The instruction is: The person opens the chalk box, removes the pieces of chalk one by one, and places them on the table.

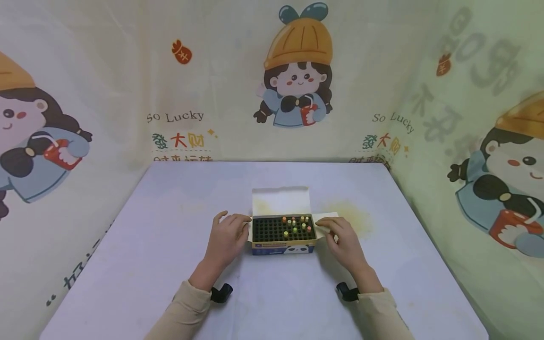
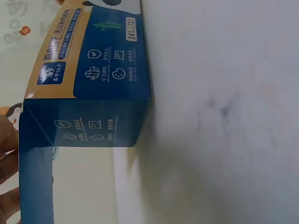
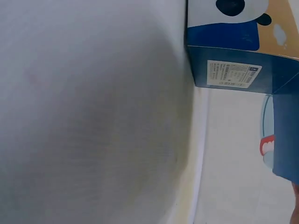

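Note:
In the head view, an opened box (image 1: 282,251), blue and tan with a panda on its front, stands on the table. Its white lid (image 1: 280,200) is raised at the back. Inside, a black holder (image 1: 267,229) full of holes carries several coloured chalk sticks (image 1: 295,229), mostly towards the right. At the box's left end, my left hand (image 1: 227,238) has its fingertips at the side flap (image 2: 36,186), which partly covers them in the left wrist view. My right hand (image 1: 342,241) rests its fingers at the right flap (image 1: 328,215), thumb hanging apart below.
The box stands on a pale table (image 1: 280,302) with a yellowish stain (image 1: 354,219) right of it. Printed curtains (image 1: 229,94) with cartoon figures enclose the back and sides. Dark wrist mounts (image 1: 222,293) sit at both sleeves.

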The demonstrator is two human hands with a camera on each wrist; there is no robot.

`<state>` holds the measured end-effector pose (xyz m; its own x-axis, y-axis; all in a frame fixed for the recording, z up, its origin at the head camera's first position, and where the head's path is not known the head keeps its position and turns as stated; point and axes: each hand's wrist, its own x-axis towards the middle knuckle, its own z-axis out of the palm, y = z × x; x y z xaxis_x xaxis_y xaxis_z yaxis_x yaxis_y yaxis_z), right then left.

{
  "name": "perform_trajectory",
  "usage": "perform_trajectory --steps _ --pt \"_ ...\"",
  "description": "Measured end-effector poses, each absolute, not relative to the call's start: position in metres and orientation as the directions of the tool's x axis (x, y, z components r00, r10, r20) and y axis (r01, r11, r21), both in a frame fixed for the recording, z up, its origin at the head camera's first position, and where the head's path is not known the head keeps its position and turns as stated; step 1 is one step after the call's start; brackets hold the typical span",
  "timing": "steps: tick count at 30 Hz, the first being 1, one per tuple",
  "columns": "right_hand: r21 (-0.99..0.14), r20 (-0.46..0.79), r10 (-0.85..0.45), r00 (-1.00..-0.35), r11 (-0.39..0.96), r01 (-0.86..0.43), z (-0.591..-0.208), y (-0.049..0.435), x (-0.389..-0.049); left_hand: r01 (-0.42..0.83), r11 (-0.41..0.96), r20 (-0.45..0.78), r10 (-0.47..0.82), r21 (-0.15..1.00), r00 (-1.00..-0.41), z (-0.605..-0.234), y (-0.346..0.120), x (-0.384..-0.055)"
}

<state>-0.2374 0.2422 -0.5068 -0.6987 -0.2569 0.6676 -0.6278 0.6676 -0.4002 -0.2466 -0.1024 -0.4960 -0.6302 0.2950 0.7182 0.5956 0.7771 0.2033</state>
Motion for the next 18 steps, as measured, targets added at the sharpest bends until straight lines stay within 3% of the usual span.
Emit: perform_trajectory --steps 9,18 --pt "-0.441 0.535 -0.246 -0.808 0.735 -0.515 -0.506 0.237 -0.236 0.584 0.789 0.503 0.432 0.19 -0.748 -0.487 -0.091 -0.245" --pt "-0.454 0.427 -0.329 -0.842 0.727 -0.515 -0.492 0.232 -0.242 0.578 0.766 0.287 0.508 0.28 -0.812 -0.485 -0.081 -0.249"
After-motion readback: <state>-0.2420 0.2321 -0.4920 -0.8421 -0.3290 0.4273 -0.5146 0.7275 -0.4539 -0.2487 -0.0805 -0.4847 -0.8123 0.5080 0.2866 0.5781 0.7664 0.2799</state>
